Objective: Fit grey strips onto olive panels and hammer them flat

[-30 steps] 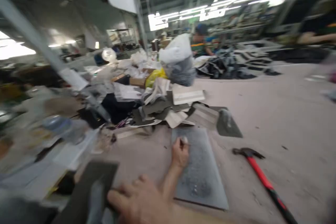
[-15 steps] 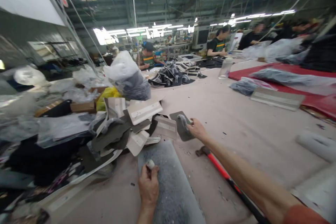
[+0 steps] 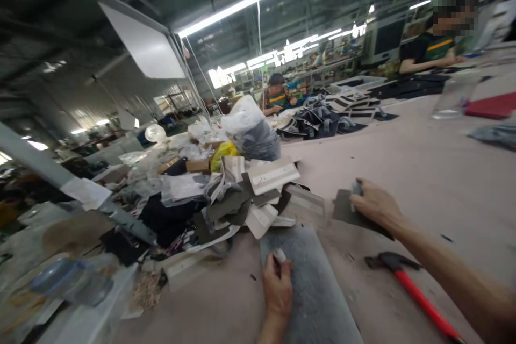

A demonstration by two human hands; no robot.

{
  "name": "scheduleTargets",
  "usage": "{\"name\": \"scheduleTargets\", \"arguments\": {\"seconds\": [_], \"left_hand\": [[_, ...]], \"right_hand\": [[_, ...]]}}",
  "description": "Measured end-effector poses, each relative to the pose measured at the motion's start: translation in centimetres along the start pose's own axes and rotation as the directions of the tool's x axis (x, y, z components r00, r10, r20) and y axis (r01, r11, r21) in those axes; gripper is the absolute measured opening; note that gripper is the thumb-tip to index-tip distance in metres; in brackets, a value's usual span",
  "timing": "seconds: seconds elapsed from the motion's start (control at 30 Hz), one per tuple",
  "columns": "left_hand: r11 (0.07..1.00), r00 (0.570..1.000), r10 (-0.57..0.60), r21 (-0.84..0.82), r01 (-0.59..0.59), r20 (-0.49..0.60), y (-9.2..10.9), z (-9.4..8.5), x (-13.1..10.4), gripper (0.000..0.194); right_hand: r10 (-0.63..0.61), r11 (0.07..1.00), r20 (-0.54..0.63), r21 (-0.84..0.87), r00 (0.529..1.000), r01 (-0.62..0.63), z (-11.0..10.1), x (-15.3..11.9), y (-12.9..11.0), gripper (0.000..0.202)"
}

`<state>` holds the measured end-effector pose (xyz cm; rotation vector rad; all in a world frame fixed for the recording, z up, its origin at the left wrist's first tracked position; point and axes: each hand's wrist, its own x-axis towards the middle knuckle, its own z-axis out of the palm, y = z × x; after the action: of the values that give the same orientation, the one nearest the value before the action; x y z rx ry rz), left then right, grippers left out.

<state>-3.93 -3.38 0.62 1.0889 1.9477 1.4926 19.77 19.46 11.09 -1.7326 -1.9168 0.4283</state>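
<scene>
Has drawn the dark olive panel [image 3: 344, 210] slightly away from the heap of stiff pieces [image 3: 260, 220] since half a second ago, and has turned the view, putting heap and hammer farther right in the frame. Pinches the panel's grey strap [image 3: 356, 188] between thumb and fingers of the right hand [image 3: 374, 203], right of centre; cannot tell whether fully lifts it off the table [image 3: 382, 153]. Grips a small pale piece [image 3: 279, 254] in the curled left hand [image 3: 278, 285], at lower centre, over the grey slab [image 3: 308, 260]. Seems to be at taking hold of the panel, judging by the pinch. Would call next for a secure grip on the strap and a path clear of the claw hammer [image 3: 421, 301], lying at lower right. Shows farther out a white plastic bag [image 3: 242, 115] and a yellow bag [image 3: 223, 154] near the centre, plus a co-worker [image 3: 277, 100] at upper centre and another person [image 3: 429, 54] at upper right.
</scene>
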Motion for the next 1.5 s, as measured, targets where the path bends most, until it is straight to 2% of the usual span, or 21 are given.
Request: {"name": "scheduleTargets", "arguments": {"seconds": [0.03, 0.1, 0.17, 0.3, 0.4, 0.5, 0.6, 0.73, 0.83, 0.93, 1.03, 1.23, 1.5], "left_hand": [[1.0, 1.0, 0.005, 0.008, -0.005, 0.005, 0.3, -0.2, 0.0, 0.036], [1.0, 1.0, 0.011, 0.022, -0.011, 0.007, 0.2, -0.2, 0.2, 0.033], [1.0, 1.0, -0.007, 0.004, 0.007, 0.015, -0.4, -0.1, 0.5, 0.031], [0.999, 0.999, -0.023, -0.046, 0.024, 0.028, -1.5, 0.1, 0.7, 0.027], [0.998, 1.0, -0.017, -0.064, 0.018, 0.014, -1.4, 0.0, 0.6, 0.026], [0.994, 0.999, -0.023, -0.103, 0.025, 0.025, -1.1, -0.1, 0.6, 0.027], [0.988, 0.998, -0.046, -0.147, 0.05, 0.033, -0.6, -0.1, 0.6, 0.027], [0.968, 0.995, -0.015, -0.248, 0.038, 0.094, 0.7, 0.6, 0.8, 0.03], [0.956, 0.98, 0.067, -0.295, -0.008, 0.189, 1.8, 2.2, 1.1, 0.031], [0.944, 0.955, 0.073, -0.329, 0.027, 0.288, 2.3, 4.2, 1.3, 0.037], [0.942, 0.94, 0.057, -0.329, 0.061, 0.338, 1.8, 5.4, 1.2, 0.037], [0.944, 0.925, 0.052, -0.32, 0.077, 0.376, 0.5, 5.0, 1.2, 0.029], [0.98, 0.906, 0.137, -0.19, -0.064, 0.4, 0.9, 4.8, 1.2, 0.017]], "right_hand": [[0.013, 1.0, -0.015, -0.003, 1.0, -0.013, -1.1, -2.0, -0.7, 0.062], [-0.031, 0.996, -0.052, 0.087, 0.998, 0.036, -2.4, -7.0, -2.3, 0.063], [-0.113, 0.961, -0.035, 0.252, 0.993, 0.118, -2.1, -12.6, -3.7, 0.062], [-0.202, 0.896, 0.197, 0.434, 0.959, 0.099, 1.9, -22.6, -4.2, 0.065], [-0.25, 0.91, 0.349, 0.404, 0.903, 0.096, 4.9, -26.3, -3.0, 0.073], [-0.232, 0.94, 0.419, 0.328, 0.878, 0.091, 5.5, -26.8, -2.4, 0.073], [-0.191, 0.942, 0.428, 0.333, 0.883, 0.043, 4.7, -26.1, -3.0, 0.058], [-0.135, 0.946, 0.291, 0.322, 0.947, 0.036, 5.2, -25.9, -4.0, 0.033], [-0.141, 0.943, 0.22, 0.325, 0.965, 0.064, 6.6, -26.3, -4.1, 0.025], [-0.182, 0.922, 0.184, 0.374, 0.966, 0.102, 7.6, -26.7, -3.8, 0.031], [-0.173, 0.934, 0.171, 0.342, 0.97, 0.106, 7.7, -26.9, -3.9, 0.043], [-0.151, 0.964, 0.268, 0.254, 0.951, 0.082, 7.0, -26.3, -4.1, 0.047], [-0.17, 0.938, 0.309, 0.341, 0.936, 0.058, 7.1, -26.1, -3.1, 0.05]]}}
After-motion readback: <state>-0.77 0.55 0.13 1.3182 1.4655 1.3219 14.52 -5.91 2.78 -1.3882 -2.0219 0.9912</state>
